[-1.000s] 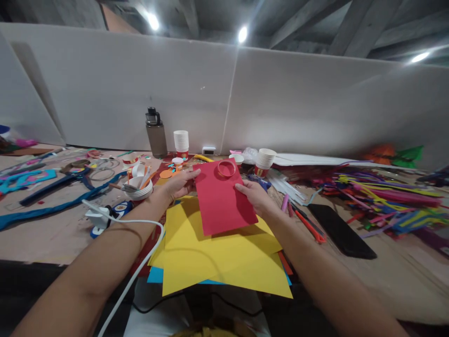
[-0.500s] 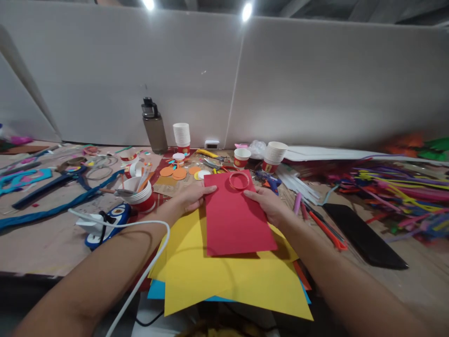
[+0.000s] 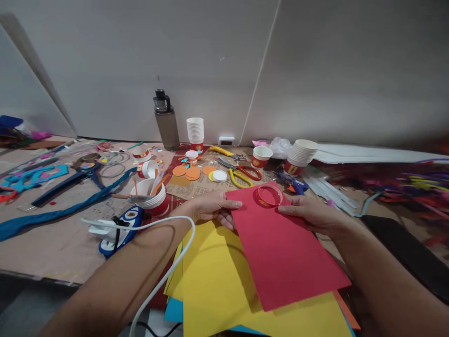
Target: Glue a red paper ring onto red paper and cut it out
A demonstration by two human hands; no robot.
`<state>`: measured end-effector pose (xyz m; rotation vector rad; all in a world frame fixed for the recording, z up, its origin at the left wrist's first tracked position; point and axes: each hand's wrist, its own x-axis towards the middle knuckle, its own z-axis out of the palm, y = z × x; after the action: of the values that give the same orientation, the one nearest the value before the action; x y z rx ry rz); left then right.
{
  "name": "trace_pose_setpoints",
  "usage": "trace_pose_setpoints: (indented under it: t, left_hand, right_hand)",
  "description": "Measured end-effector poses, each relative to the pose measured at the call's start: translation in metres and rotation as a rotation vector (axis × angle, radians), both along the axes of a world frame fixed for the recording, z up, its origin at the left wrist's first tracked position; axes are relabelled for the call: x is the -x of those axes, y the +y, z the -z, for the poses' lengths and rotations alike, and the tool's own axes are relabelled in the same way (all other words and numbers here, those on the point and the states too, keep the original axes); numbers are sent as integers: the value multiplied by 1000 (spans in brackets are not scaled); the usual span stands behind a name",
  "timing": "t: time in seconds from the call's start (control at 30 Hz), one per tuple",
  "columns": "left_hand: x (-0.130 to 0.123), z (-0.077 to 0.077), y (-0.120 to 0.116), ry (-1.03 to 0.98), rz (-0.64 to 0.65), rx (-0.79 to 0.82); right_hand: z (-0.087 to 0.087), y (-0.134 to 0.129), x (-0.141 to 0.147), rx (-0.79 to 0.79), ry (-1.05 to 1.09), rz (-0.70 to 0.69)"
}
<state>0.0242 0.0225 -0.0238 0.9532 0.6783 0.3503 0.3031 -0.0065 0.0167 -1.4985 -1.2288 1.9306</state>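
Note:
A red sheet of paper [image 3: 287, 252] is held by its far end between both hands. My left hand [image 3: 213, 208] pinches its left corner, thumb on top. My right hand [image 3: 305, 210] grips the right side the same way. On the red sheet, near its far edge, lies a clear ring [image 3: 269, 195], close to my right thumb. Below the red sheet are yellow sheets [image 3: 217, 281], with a blue sheet [image 3: 174, 309] showing under them.
Beyond the hands lie orange discs [image 3: 192, 173], red-handled pliers [image 3: 249, 171] and a glue gun [image 3: 296, 185]. Paper cups [image 3: 195, 133] and a bottle [image 3: 166, 124] stand near the wall. A white cable [image 3: 175, 262] crosses my left forearm. Cups with tools [image 3: 154, 201] stand at left.
The view has shifted, with the table's objects spread wider. The red sheet, still in both hands, has moved right and turned, its near end swinging right over the yellow sheets.

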Motion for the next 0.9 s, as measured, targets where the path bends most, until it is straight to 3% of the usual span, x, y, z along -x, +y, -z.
trace_pose_setpoints:
  t: [0.1, 0.23, 0.37, 0.47, 0.57, 0.67, 0.73, 0.8, 0.9]
  left_hand:
    - [0, -2, 0, 30, -68, -21]
    - [3, -10, -4, 98, 124, -9]
    - [7, -13, -9, 160, 234, -68]
    - [10, -10, -8, 187, 198, -103]
    - [8, -5, -2, 119, -4, -144]
    - [0, 0, 5, -45, -442, -209]
    - [-7, 1, 6, -136, -621, -179]
    - [-13, 0, 2, -219, -648, -122]
    - [-21, -4, -10, -180, -531, -101]
  right_hand:
    - [5, 3, -5, 7, -33, -109]
    - [9, 5, -6, -55, -95, -214]
    - [5, 3, -3, -78, -111, -198]
    - [2, -1, -1, -106, -81, -149]
    - [0, -7, 5, -132, 23, -93]
    - [2, -13, 19, -214, 131, 130]
    - [5, -15, 31, -274, 171, 253]
    - [8, -17, 40, -312, 223, 326]
    - [12, -18, 46, -340, 216, 360]
